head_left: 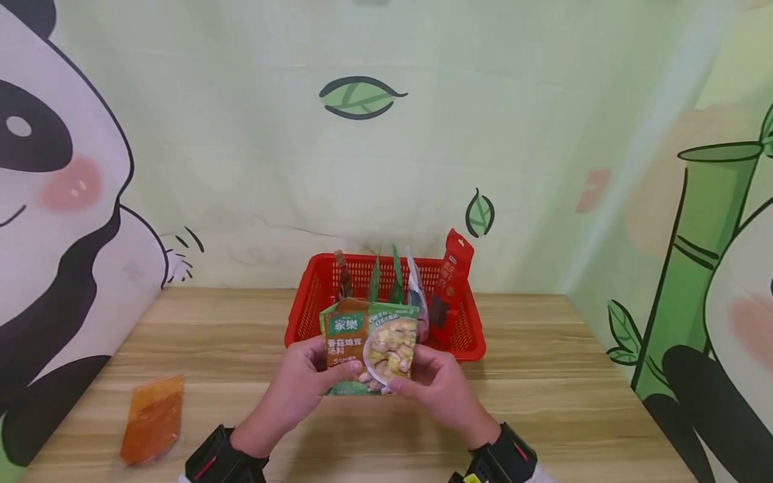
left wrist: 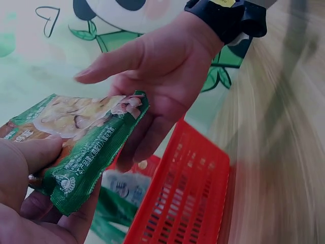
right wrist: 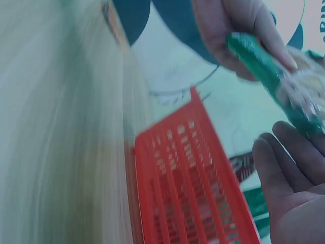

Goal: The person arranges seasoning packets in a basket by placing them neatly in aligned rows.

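A green and brown soup mix packet, printed with a bowl of food, is held up in front of the red basket. My left hand pinches its left side, thumb on the printed face and fingers behind. On the other side is my right hand; in the left wrist view its thumb stands off the packet and its fingers reach by the packet's edge. The right wrist view shows those right fingers fairly straight, close under the packet.
Behind the hands stands the red plastic basket. Upright in it are a red packet, a whitish packet, green packets and a brown one. An orange-red packet lies on the wooden table at left.
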Demonstrator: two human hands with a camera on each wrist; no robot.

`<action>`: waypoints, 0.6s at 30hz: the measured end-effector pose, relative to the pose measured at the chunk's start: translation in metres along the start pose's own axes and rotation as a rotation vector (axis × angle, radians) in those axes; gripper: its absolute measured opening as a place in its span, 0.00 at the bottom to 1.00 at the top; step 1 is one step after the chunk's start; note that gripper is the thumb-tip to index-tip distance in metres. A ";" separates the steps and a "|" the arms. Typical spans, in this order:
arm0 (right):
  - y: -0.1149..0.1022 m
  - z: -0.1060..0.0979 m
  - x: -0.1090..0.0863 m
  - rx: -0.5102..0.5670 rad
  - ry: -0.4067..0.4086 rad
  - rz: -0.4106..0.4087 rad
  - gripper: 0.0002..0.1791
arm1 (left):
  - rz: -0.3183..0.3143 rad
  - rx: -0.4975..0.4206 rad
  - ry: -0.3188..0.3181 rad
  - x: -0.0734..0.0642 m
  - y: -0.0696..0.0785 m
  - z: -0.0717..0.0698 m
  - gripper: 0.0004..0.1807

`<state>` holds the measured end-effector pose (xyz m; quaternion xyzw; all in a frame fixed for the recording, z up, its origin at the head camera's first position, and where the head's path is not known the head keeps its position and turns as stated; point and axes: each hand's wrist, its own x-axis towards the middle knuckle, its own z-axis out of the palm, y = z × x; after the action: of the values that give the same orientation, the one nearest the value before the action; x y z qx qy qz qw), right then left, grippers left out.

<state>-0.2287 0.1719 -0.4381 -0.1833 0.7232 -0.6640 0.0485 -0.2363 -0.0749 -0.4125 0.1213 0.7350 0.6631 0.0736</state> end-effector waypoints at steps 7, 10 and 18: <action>-0.010 0.010 -0.005 0.064 0.061 0.083 0.21 | 0.003 -0.042 -0.041 -0.003 0.000 0.010 0.25; -0.013 0.012 -0.006 0.065 0.106 0.113 0.20 | 0.009 -0.047 -0.043 -0.004 -0.001 0.012 0.25; -0.018 0.016 -0.007 0.065 0.158 0.129 0.20 | 0.024 -0.037 -0.036 -0.005 -0.002 0.014 0.24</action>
<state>-0.2137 0.1577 -0.4233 -0.0817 0.7132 -0.6950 0.0402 -0.2280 -0.0626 -0.4160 0.1407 0.7195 0.6752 0.0813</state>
